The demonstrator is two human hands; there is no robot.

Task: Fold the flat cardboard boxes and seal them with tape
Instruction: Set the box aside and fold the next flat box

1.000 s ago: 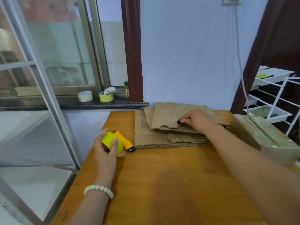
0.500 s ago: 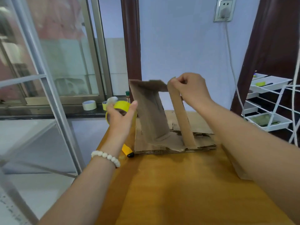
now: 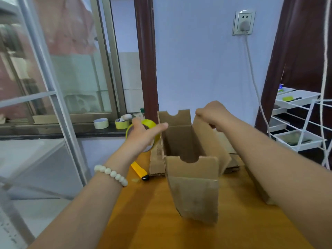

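A brown cardboard box (image 3: pixel 193 186) stands opened into a tube above the wooden table (image 3: pixel 161 221), its near flap with a half-round notch facing me. My right hand (image 3: pixel 213 114) pinches the top edge of its right wall. My left hand (image 3: pixel 143 132) holds a yellow tape roll (image 3: pixel 150 123) around its fingers, and its thumb touches the box's left wall. More flat cardboard boxes (image 3: pixel 157 159) lie stacked on the table behind the open one.
A yellow utility knife (image 3: pixel 139 170) lies on the table left of the stack. Two tape rolls (image 3: pixel 101 123) sit on the dark window sill. A white wire rack with trays (image 3: pixel 298 137) stands at the right. A cable hangs from the wall socket (image 3: pixel 243 22).
My right hand lifted one flat box off the stack and brought it toward me. The box has spread open into a tube. My left hand rose with the tape roll to the box's left wall.
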